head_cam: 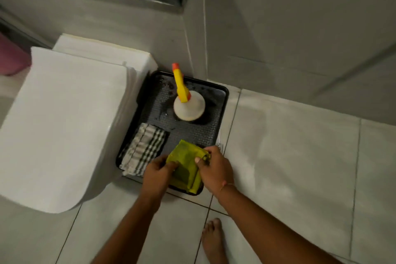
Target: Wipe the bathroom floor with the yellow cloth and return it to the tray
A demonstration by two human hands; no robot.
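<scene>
A black tray (pixel 222 100) sits on the pale tiled floor (pixel 289 146), tucked into the corner between the white toilet (pixel 64 124) and the grey wall (pixel 289 28). Its textured base looks wet near the far end, with dark droplets there. A spray bottle (pixel 188 106) stands upright in the far half of the tray, its white body seen from above and its yellow trigger head with an orange nozzle pointing away toward the wall. In the near left part of the tray lies a folded checked cloth (pixel 142 150) — grey, white and black.

The yellow cloth (pixel 186 167) is over the near right corner of the tray, folded into a rough rectangle, with its near edge hanging at the tray's rim. Both hands are on it. The left hand (pixel 157 173) pinches the cloth's left edge, fingers closed on the fabric. The right hand (pixel 215 168) grips the right side, thumb pressed on top and fingers curled around a bunched fold — a thin bracelet shows at that wrist. Whether the cloth already rests fully on the tray base or is held just above it cannot be told.

A bare foot (pixel 213 240) stands on the floor below the right forearm. A pink object (pixel 12 55) shows at the left edge, beyond the toilet.
</scene>
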